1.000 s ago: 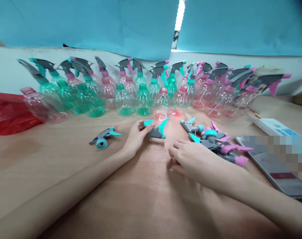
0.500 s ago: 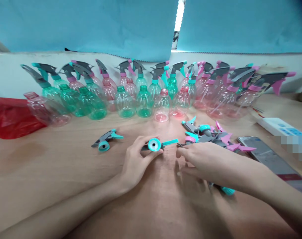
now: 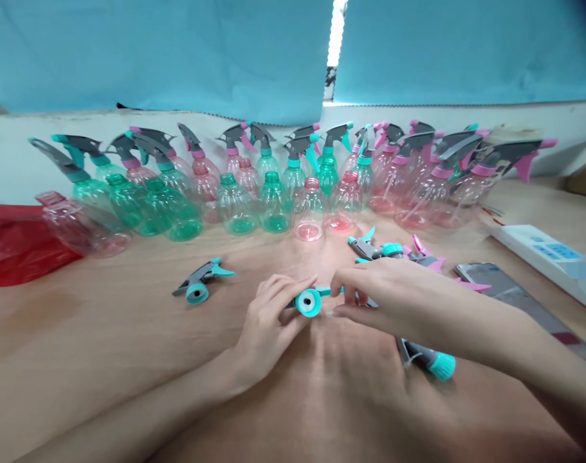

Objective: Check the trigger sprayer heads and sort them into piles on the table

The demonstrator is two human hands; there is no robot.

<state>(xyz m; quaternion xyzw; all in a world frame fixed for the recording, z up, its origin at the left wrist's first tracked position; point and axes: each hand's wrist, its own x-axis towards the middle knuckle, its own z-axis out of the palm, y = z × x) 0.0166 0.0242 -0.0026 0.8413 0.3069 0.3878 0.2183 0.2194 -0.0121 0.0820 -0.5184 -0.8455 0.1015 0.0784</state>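
Note:
My left hand (image 3: 268,325) is closed around a trigger spray head whose round teal collar (image 3: 308,302) faces me, with its white inside and dark centre hole showing. The grey body is mostly hidden by my fingers. My right hand (image 3: 374,289) hovers at the teal trigger's tip, its thumb and forefinger curved but apart. Whether it touches the trigger cannot be made out. Left of my hands lies another spray head (image 3: 197,292) with a teal collar. Beyond and partly under my right hand is a pile of grey, teal and pink spray heads (image 3: 392,249). A single spray head (image 3: 441,366) lies below my right wrist.
Along the back stand several clear green and pink bottles, some open-necked like the green bottle (image 3: 274,206), others topped with sprayers. A pink bottle (image 3: 87,225) leans by a red bag (image 3: 13,244). At right are a phone (image 3: 485,276) and a white box (image 3: 538,247).
My right hand has moved left from the pile to the spray head in my left hand. The view has shifted slightly, and the held spray head sits a little lower.

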